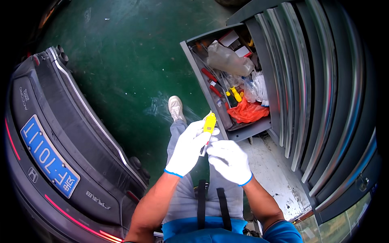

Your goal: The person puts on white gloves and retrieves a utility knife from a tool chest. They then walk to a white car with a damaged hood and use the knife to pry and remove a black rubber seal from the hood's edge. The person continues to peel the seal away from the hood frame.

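Note:
In front of my body I hold what looks like a yellow utility knife (209, 123), its lower end white with red and dark marks. My left hand (187, 146), in a white glove with a blue cuff, is closed around its middle, thumb across it. My right hand (231, 161), gloved the same way, has its fingers curled in at the lower end, and they seem to pinch it. Just beyond both hands is an open drawer (187, 52) of a grey tool cabinet. Whether a blade is out, I cannot tell.
The drawer holds red-handled tools (209, 74), yellow-and-black screwdrivers (236, 94), an orange plastic bag (248, 111), clear bags (229, 59) and white gloves (260, 88). The cabinet's ribbed drawer fronts (300, 81) rise at the right. A dark car's rear (81, 133) stands at the left.

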{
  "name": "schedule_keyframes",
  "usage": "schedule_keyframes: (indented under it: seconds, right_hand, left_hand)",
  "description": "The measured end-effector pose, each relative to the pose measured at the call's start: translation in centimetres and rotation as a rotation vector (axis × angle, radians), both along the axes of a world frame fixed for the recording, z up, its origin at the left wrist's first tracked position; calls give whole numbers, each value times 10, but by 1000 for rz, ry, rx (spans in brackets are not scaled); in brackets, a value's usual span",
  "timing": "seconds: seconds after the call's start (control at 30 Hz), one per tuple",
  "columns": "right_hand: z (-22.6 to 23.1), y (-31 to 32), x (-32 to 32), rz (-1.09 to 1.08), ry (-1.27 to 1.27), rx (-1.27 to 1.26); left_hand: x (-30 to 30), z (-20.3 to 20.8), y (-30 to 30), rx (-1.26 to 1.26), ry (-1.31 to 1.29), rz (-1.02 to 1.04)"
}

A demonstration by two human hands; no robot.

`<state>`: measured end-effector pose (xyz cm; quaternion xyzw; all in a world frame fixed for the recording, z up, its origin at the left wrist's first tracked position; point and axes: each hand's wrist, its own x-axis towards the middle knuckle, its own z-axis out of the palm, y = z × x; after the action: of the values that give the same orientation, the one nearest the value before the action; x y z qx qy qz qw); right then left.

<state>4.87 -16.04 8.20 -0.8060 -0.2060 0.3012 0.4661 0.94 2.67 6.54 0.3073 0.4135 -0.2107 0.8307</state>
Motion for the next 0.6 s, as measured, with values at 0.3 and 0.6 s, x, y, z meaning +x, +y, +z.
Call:
schedule_keyframes:
  seconds: [0.3,0.6]
  right_hand:
    - [-6,17,73,-113,658,-2]
    - [-19,16,51,-97,646,34]
  left_hand:
    - [-9,2,5,368,-195,-449]
    - [-12,-3,4,838,-274,-634]
